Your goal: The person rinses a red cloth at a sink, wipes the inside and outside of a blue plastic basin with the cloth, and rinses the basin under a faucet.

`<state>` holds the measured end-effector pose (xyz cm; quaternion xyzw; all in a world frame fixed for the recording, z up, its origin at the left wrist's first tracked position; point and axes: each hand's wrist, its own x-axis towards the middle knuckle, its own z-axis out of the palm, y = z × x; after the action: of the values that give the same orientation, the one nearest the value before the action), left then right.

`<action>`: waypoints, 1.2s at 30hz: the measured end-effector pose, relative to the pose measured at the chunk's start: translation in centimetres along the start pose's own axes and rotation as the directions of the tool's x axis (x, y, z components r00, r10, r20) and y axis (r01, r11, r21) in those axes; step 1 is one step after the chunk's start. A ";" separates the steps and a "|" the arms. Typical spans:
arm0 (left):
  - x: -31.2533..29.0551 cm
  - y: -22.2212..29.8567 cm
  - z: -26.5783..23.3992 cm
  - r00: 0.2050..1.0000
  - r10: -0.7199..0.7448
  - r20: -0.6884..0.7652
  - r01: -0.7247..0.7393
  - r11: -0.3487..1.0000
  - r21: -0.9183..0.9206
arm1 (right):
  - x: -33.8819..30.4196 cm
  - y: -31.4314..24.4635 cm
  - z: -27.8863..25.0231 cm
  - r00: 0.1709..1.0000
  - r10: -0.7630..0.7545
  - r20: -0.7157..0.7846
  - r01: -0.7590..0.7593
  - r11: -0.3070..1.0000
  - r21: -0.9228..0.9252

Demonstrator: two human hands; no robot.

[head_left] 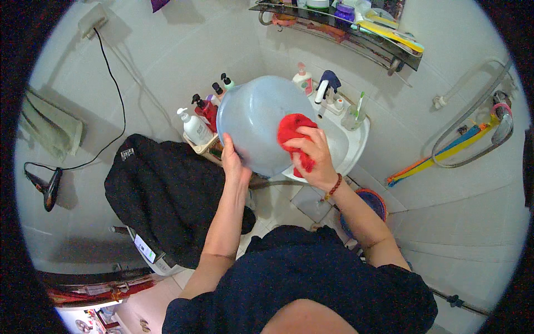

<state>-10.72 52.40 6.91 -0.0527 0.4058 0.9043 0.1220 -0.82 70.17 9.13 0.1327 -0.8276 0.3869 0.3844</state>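
A large pale blue plastic basin [253, 119] is tilted up in front of me, its rounded outside toward me, over the left part of the white sink [359, 146]. My left hand [235, 162] grips its lower left rim, the thumb on the outside and the other fingers hidden behind. In my right hand [316, 156] is a bunched red cloth [292, 129], pressed against the right side of the basin. The fingers curl over the cloth, and a bead bracelet circles that wrist.
Pump bottles [196, 127] stand in a rack left of the basin. The sink carries a faucet [327, 86] and a toothbrush cup [353, 118]. A loaded glass shelf [339, 25] juts out above. Black clothing [161, 195] hangs at left; a shower hose [445, 139] loops at right.
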 end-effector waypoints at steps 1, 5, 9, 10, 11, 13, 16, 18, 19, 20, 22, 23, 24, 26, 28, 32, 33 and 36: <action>-0.2 -0.1 0.6 1.000 -0.028 0.001 0.028 1.000 -0.010 | 1.0 0.3 -0.1 0.998 -0.061 0.013 0.062 0.998 -0.019; 0.7 -1.0 2.3 0.999 0.022 0.034 -0.026 0.993 0.113 | 7.7 5.5 -0.1 0.987 -0.080 -0.139 0.060 0.988 -0.146; 1.3 0.1 5.4 0.981 0.189 0.051 -0.196 0.948 0.252 | 11.0 5.0 -0.6 0.978 -0.157 -0.140 0.119 0.962 -0.246; 1.3 0.3 5.7 0.977 0.205 0.063 -0.214 0.942 0.259 | 11.4 3.7 -0.3 0.972 -0.199 -0.124 0.157 0.946 -0.284; 1.3 0.6 6.0 0.973 0.219 0.076 -0.232 0.935 0.267 | 11.5 2.8 0.0 0.965 -0.241 -0.106 0.196 0.927 -0.321; 1.5 1.0 5.8 0.970 0.236 0.064 -0.244 0.920 0.307 | 10.9 1.6 0.5 0.972 -0.235 -0.006 0.212 0.889 -0.405; 2.4 -0.2 6.2 0.961 0.269 0.057 -0.275 0.936 0.221 | 6.7 0.5 2.5 0.940 -0.312 0.139 0.342 0.837 -0.427; 2.2 -0.1 6.5 0.972 0.229 0.054 -0.235 0.954 0.185 | 3.4 -1.5 3.2 0.950 -0.270 0.155 0.309 0.883 -0.354; 2.1 -0.2 6.6 0.970 0.239 0.045 -0.243 0.944 0.224 | 2.8 -1.4 2.9 0.950 -0.258 0.175 0.304 0.890 -0.338; 2.0 -0.5 6.6 0.968 0.250 0.036 -0.251 0.932 0.263 | 2.7 -1.2 2.6 0.949 -0.246 0.196 0.299 0.898 -0.323; 1.5 -1.3 5.5 0.962 0.266 0.069 -0.272 0.892 0.361 | 4.0 -1.0 2.0 0.954 -0.223 0.199 0.273 0.920 -0.282; 1.6 -1.5 4.5 0.954 0.276 0.115 -0.299 0.862 0.409 | 5.2 -0.9 1.7 0.956 -0.213 0.201 0.262 0.929 -0.260; 1.5 -1.4 4.2 0.943 0.288 0.169 -0.333 0.828 0.451 | 7.1 -0.9 1.4 0.964 -0.210 0.163 0.247 0.934 -0.259; -0.6 -1.4 5.3 0.921 0.339 0.194 -0.383 0.692 0.612 | 11.8 0.8 0.5 0.978 -0.190 0.083 0.207 0.921 -0.331; -1.4 -2.2 4.9 0.897 0.349 0.271 -0.438 0.631 0.640 | 14.4 3.1 -0.3 0.992 -0.106 0.066 0.122 0.946 -0.301; -0.5 -0.4 4.5 0.917 0.357 0.179 -0.379 0.635 0.673 | 12.3 0.6 0.4 0.980 -0.185 0.079 0.200 0.918 -0.342; -0.1 -0.1 4.3 0.921 0.365 0.138 -0.376 0.736 0.564 | 10.2 -1.2 1.0 0.968 -0.224 0.111 0.249 0.897 -0.365; 1.1 0.3 5.1 0.943 0.326 0.071 -0.334 0.928 0.167 | 3.2 -2.8 4.0 0.963 -0.253 0.092 0.269 0.918 -0.293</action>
<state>-11.86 56.23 10.25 0.0464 0.4848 0.8732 -0.0191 -3.69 65.55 11.41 0.1914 -0.8617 0.1972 0.4265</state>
